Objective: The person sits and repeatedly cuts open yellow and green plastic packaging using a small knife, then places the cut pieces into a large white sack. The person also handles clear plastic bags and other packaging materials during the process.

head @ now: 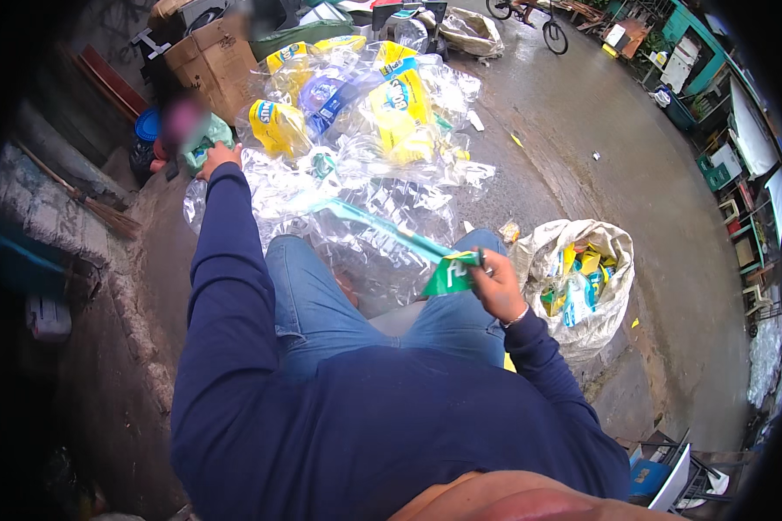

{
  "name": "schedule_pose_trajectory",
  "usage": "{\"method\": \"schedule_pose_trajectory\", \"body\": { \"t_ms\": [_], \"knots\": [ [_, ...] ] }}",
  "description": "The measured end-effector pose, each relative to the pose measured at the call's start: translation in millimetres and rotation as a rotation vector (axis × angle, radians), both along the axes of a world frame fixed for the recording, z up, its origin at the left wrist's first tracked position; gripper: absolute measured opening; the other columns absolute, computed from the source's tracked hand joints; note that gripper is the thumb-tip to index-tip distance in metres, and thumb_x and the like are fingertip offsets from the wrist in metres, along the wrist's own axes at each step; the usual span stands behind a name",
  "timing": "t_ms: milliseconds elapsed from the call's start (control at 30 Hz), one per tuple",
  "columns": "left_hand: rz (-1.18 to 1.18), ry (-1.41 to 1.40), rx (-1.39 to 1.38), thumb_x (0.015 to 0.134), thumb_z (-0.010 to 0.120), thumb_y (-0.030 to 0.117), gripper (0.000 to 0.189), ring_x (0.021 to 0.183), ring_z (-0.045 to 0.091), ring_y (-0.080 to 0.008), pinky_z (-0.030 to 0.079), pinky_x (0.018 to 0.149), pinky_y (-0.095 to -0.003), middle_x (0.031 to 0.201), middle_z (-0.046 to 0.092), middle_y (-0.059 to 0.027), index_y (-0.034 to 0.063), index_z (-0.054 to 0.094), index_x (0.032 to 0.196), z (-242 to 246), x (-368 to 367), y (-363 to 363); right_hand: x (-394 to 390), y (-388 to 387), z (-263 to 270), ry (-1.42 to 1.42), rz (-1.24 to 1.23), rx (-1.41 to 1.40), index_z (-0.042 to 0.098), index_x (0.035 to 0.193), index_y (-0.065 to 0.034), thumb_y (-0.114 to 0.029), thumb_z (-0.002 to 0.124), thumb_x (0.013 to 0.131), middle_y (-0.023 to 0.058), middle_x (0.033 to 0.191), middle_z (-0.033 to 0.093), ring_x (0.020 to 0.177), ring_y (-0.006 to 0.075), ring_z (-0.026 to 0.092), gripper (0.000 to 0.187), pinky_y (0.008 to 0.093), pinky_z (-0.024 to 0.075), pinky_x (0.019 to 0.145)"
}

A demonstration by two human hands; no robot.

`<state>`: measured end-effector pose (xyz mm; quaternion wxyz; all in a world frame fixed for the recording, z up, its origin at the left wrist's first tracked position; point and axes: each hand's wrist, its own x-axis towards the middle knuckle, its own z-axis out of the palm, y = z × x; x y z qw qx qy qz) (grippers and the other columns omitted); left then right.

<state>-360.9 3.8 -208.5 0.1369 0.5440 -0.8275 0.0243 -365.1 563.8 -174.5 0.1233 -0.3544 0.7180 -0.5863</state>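
Note:
My right hand (497,286), above my right knee, grips a green plastic film piece (453,275) with white lettering. Something small and dark shows at its fingers; I cannot tell what it is. A long teal plastic strip (391,228) slants from beside that hand towards the heap. My left arm reaches far forward, with my left hand (220,159) against light green plastic (216,132); whether it grips this is unclear. Clear plastic film (384,254) spreads between my knees. Beyond it rises a heap of plastic packaging with yellow printed wrappers (401,107) and a purple one (326,94).
An open white woven sack (583,338) holding colourful film scraps stands at my right. Left are a broom (107,215) and a rough concrete ledge (58,202). A cardboard box (215,68) stands behind the heap. A person rides a bicycle (554,36) on the wet road.

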Motion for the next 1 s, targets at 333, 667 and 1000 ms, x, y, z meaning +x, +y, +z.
{"method": "schedule_pose_trajectory", "body": {
  "t_ms": [333,667,1000],
  "knots": [
    [-0.285,0.969,0.007,0.076,0.061,0.012,0.046,0.118,0.042,-0.0312,0.033,0.099,-0.0465,0.125,0.043,-0.016,0.0078,0.046,0.119,-121,109,104,-1,34,57,-0.022,-0.128,0.049,0.06,0.093,0.002,-0.013,0.055,0.09,-0.0041,0.063,0.049,0.053,0.0036,0.04,0.016,0.0203,0.0301,0.048],
    [-1.039,0.018,-1.053,0.077,0.054,0.058,0.047,0.118,0.038,-0.0138,0.017,0.097,-0.0557,0.124,0.047,0.0098,0.0465,0.048,0.123,18,-21,170,27,28,64,0.428,0.066,0.25,0.056,0.098,0.005,0.008,0.056,0.069,0.0178,0.078,0.059,0.069,0.0333,0.059,0.029,0.0345,0.0441,0.062],
    [-0.92,-0.159,-0.396,0.083,0.046,0.059,0.046,0.118,0.042,-0.0205,0.025,0.092,-0.0628,0.124,0.049,0.0044,0.0404,0.046,0.125,21,-48,109,28,4,43,-0.078,0.141,0.171,0.055,0.092,0.0036,0.004,0.048,0.077,0.0084,0.069,0.054,0.062,0.0103,0.051,0.016,0.0264,0.0398,0.056]
  ]
}}
